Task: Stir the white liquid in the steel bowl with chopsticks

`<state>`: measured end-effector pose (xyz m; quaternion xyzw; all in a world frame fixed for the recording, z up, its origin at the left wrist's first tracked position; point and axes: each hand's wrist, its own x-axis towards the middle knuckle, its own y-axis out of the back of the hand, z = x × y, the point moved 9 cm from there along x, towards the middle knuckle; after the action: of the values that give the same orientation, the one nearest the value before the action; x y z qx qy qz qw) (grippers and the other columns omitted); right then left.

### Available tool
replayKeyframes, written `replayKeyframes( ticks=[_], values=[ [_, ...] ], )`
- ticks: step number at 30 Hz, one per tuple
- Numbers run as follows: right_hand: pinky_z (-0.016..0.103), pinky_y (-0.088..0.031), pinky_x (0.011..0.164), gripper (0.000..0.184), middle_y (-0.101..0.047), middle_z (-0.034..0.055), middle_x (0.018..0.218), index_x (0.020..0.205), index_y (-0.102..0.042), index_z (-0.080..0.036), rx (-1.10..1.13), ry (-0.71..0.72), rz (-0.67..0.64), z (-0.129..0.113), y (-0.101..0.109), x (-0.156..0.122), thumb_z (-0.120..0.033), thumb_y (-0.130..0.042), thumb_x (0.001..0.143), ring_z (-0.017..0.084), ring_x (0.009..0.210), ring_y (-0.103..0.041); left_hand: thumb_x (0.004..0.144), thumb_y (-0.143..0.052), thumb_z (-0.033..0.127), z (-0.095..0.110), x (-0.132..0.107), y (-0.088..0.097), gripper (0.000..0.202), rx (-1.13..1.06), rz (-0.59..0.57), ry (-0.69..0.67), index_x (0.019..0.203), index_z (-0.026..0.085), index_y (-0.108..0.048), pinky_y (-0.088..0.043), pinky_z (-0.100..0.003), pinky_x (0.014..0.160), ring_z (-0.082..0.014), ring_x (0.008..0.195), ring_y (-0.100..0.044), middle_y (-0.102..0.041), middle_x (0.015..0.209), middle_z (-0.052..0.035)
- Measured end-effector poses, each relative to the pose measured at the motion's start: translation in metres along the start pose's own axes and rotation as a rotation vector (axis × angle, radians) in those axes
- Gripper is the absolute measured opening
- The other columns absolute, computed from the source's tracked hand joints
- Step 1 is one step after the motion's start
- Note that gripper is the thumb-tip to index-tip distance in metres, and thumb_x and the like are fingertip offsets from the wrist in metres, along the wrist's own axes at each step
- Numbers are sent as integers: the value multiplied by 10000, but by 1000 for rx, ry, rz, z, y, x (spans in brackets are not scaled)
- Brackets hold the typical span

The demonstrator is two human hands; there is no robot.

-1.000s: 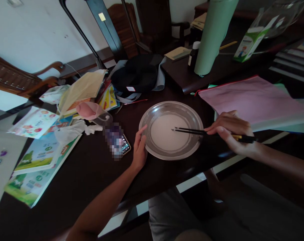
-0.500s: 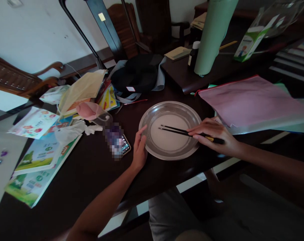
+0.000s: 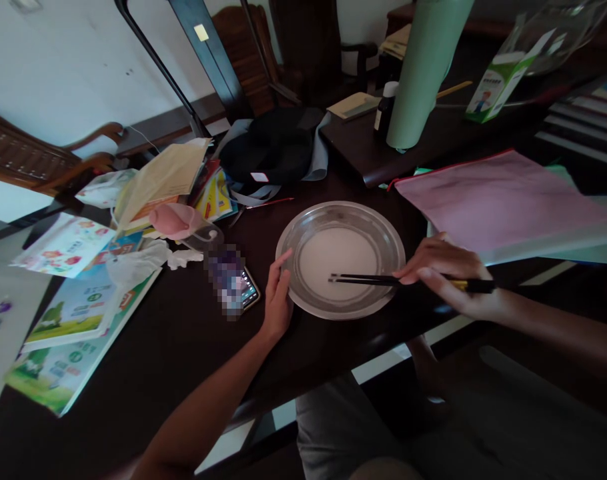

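Observation:
A round metal basin [image 3: 341, 312] holds whitish, cloudy liquid [image 3: 339, 253]. Against its left rim rests my left hand [image 3: 277, 297], fingers stretched out along the side. In my right hand [image 3: 443, 272] is a pair of black chopsticks [image 3: 366, 279] with gold bands near the back ends. They point left over the lower right of the liquid, tips close together and whitish. Whether the tips touch the liquid I cannot tell.
A phone [image 3: 251, 288] lies left of the basin, near a pink-and-clear cup-like item [image 3: 176, 221] and workbooks [image 3: 73, 320]. Behind are a black bag [image 3: 271, 147] and a green cylinder [image 3: 426, 73]. A pink zip pouch [image 3: 508, 203] lies to the right.
My right hand has moved right and slightly toward me, bringing the chopsticks with it; their tips are lower in the view and closer together. The left hand stays at the rim.

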<state>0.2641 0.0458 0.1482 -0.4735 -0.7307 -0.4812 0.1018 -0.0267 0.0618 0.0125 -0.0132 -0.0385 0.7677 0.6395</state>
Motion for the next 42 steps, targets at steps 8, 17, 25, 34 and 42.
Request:
replayKeyframes(
  ticks=[8,17,25,34,42],
  values=[
    [416,-443,763,124,-837,17,1053,1063,-716,-258,-117,-39,-58,15,-27,5,-228,-598,1040,199,888,-766,904,-688,620,1,0,-2,523,-37,-6,4,1319,300,-687,-462,-458,1162,-294,1338,-605,-663,1438,-67],
    [448,-408,719,297,-791,7,802,865,-697,-280,-98,-84,144,14,18,1,-273,-493,1081,210,669,-696,927,-660,609,2,1,0,509,18,-4,-35,1325,293,-687,-385,-452,1235,-295,1438,-532,-645,1469,-62],
    [427,-443,764,261,-807,-8,878,953,-693,-270,-12,-31,-1,6,-5,0,-249,-477,1097,176,759,-734,914,-684,603,-2,1,-2,499,-39,-21,6,1321,312,-687,-479,-433,1149,-281,1336,-611,-669,1428,-48],
    [427,-423,768,134,-835,26,1046,1039,-694,-254,-181,-62,-28,19,-22,4,-258,-563,1064,215,883,-768,915,-673,618,-2,1,-1,515,-30,-18,-4,1325,306,-685,-417,-467,1208,-293,1389,-571,-655,1449,-61],
    [473,-419,708,324,-778,10,788,866,-672,-287,-79,-106,136,7,18,0,-257,-447,1097,215,681,-704,944,-636,596,-1,1,1,500,16,-16,-26,1344,299,-677,-399,-469,1226,-298,1418,-550,-643,1466,-65]
  ],
)
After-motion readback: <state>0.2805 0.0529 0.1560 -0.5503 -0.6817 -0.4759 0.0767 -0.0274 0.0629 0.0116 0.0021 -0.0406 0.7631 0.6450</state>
